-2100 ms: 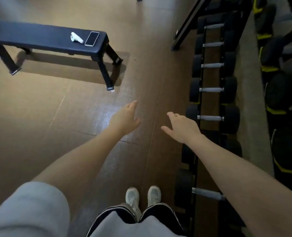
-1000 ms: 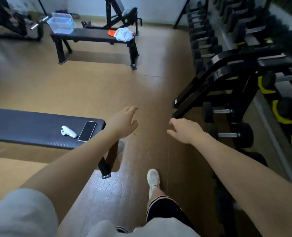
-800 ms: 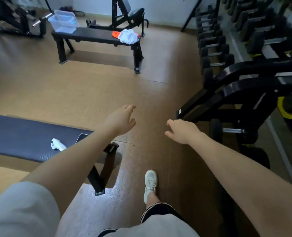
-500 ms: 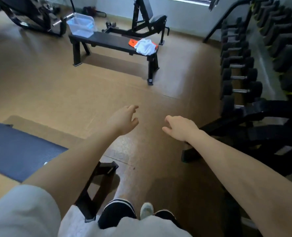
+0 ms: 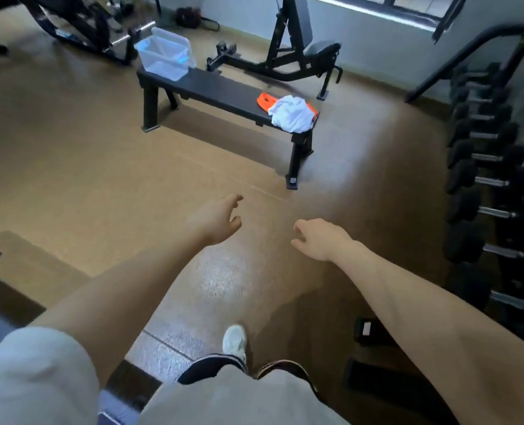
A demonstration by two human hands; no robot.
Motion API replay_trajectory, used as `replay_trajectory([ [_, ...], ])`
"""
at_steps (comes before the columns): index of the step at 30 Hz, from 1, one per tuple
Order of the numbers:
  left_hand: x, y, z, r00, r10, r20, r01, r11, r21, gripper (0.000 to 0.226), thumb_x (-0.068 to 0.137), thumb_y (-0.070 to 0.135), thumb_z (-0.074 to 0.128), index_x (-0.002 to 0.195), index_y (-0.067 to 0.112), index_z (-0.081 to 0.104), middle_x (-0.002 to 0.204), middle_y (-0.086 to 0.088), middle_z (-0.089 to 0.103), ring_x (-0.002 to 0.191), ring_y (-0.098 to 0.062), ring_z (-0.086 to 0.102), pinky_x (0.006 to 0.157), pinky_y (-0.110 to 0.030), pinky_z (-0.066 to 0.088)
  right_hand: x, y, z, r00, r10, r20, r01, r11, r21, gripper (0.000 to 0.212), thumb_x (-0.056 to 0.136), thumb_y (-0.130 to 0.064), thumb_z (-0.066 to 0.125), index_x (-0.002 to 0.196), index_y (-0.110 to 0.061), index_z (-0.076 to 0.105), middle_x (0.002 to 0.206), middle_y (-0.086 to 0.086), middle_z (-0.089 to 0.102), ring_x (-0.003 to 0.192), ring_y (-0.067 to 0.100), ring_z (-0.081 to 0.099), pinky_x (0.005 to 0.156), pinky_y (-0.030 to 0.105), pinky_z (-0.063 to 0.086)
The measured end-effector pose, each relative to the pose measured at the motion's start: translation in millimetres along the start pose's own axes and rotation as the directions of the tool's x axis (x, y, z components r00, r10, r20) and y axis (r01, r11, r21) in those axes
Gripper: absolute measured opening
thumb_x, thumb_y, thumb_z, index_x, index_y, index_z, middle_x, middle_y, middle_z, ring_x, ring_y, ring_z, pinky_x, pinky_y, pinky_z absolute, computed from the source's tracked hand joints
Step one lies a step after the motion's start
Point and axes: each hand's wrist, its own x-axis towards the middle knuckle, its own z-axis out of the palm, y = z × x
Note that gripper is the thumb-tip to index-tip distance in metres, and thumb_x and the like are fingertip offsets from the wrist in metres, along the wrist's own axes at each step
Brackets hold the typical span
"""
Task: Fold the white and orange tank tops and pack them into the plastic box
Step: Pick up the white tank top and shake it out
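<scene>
A person stands on the tan floor of a gym, both bare arms stretched forward, the left hand and right hand each held out with fingers loosely spread and relaxed, gripping nothing. Well ahead, a black flat bench carries the clear plastic box at its far left end and, at the near right end, the crumpled white tank top lying on top of the orange tank top, whose edges show on both sides. An adjustable bench stands behind; a dumbbell rack lines the right side. One white sneaker shows below.
</scene>
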Motion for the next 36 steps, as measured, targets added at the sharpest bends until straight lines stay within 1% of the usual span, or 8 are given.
replay_trajectory([
  [3, 70, -16, -45, 0.999, -0.040, -0.005, 0.040, 0.999, 0.037, 0.051, 0.092, 0.018, 0.048, 0.140, 0.009, 0.035, 0.135, -0.011, 0.051, 0.110, -0.030, 0.057, 0.094, -0.038, 0.045, 73, -1, -55, 1.000, -0.015, -0.022, 0.017, 0.996, 0.086, 0.035, 0.097, -0.029, 0.041, 0.124, -0.009, 0.048, 0.123, 0.014, 0.058, 0.108, 0.031, 0.056, 0.092, 0.046, 0.047],
  [6, 137, -29, -85, 0.995, -0.077, -0.068, 0.078, 0.997, 0.013, 0.050, 0.093, 0.018, 0.047, 0.140, 0.009, 0.033, 0.135, -0.011, 0.051, 0.110, -0.029, 0.057, 0.092, -0.036, 0.044, 150, 4, -117, 0.997, -0.014, -0.077, 0.027, 0.986, 0.162, 0.038, 0.096, -0.032, 0.044, 0.126, -0.011, 0.048, 0.128, 0.013, 0.056, 0.113, 0.031, 0.054, 0.096, 0.043, 0.045],
  [12, 247, -57, -116, 0.991, -0.122, -0.060, 0.127, 0.988, 0.090, 0.050, 0.092, 0.022, 0.046, 0.140, 0.012, 0.035, 0.133, -0.007, 0.053, 0.116, -0.023, 0.054, 0.093, -0.034, 0.043, 279, 28, -181, 0.998, -0.044, -0.044, 0.049, 0.991, 0.125, 0.037, 0.094, -0.033, 0.045, 0.123, -0.011, 0.050, 0.126, 0.011, 0.056, 0.113, 0.029, 0.053, 0.094, 0.043, 0.045],
  [19, 417, -104, -158, 0.970, -0.222, -0.104, 0.229, 0.971, 0.070, 0.049, 0.090, 0.020, 0.047, 0.138, 0.013, 0.038, 0.132, -0.006, 0.055, 0.115, -0.022, 0.055, 0.093, -0.033, 0.047, 459, 56, -246, 0.992, -0.130, -0.001, 0.130, 0.989, 0.064, 0.028, 0.092, -0.032, 0.043, 0.110, -0.012, 0.052, 0.110, 0.006, 0.061, 0.097, 0.027, 0.056, 0.085, 0.038, 0.048],
  [23, 528, -101, -195, 0.972, -0.205, -0.115, 0.210, 0.977, 0.028, 0.049, 0.090, 0.020, 0.046, 0.138, 0.014, 0.038, 0.130, -0.006, 0.056, 0.115, -0.022, 0.055, 0.093, -0.034, 0.047, 554, 101, -315, 0.995, -0.096, -0.012, 0.096, 0.994, 0.049, 0.021, 0.093, -0.029, 0.044, 0.097, -0.011, 0.054, 0.107, 0.012, 0.064, 0.095, 0.028, 0.055, 0.085, 0.038, 0.047],
  [26, 599, -107, -223, 0.973, -0.200, -0.118, 0.205, 0.978, 0.034, 0.049, 0.090, 0.020, 0.046, 0.138, 0.014, 0.038, 0.131, -0.007, 0.056, 0.115, -0.023, 0.055, 0.092, -0.034, 0.047, 611, 118, -355, 0.998, -0.060, -0.019, 0.061, 0.995, 0.082, 0.031, 0.094, -0.026, 0.044, 0.109, -0.003, 0.058, 0.109, 0.016, 0.064, 0.102, 0.030, 0.056, 0.087, 0.036, 0.046],
  [30, 667, -122, -233, 0.980, -0.189, -0.059, 0.193, 0.979, 0.064, 0.049, 0.090, 0.020, 0.047, 0.137, 0.012, 0.039, 0.133, -0.009, 0.054, 0.120, -0.025, 0.052, 0.098, -0.037, 0.046, 661, 136, -367, 0.998, -0.034, 0.045, 0.029, 0.994, 0.105, 0.032, 0.094, -0.027, 0.044, 0.110, -0.003, 0.059, 0.109, 0.016, 0.064, 0.102, 0.030, 0.056, 0.086, 0.036, 0.047],
  [36, 818, -159, -249, 0.996, -0.094, 0.002, 0.092, 0.985, 0.148, 0.049, 0.090, 0.021, 0.049, 0.137, 0.011, 0.041, 0.139, -0.010, 0.048, 0.131, -0.026, 0.038, 0.107, -0.040, 0.036, 782, 178, -379, 0.990, 0.049, 0.135, -0.079, 0.971, 0.227, 0.027, 0.094, -0.020, 0.041, 0.094, -0.003, 0.061, 0.099, 0.013, 0.066, 0.093, 0.027, 0.058, 0.076, 0.031, 0.042],
])
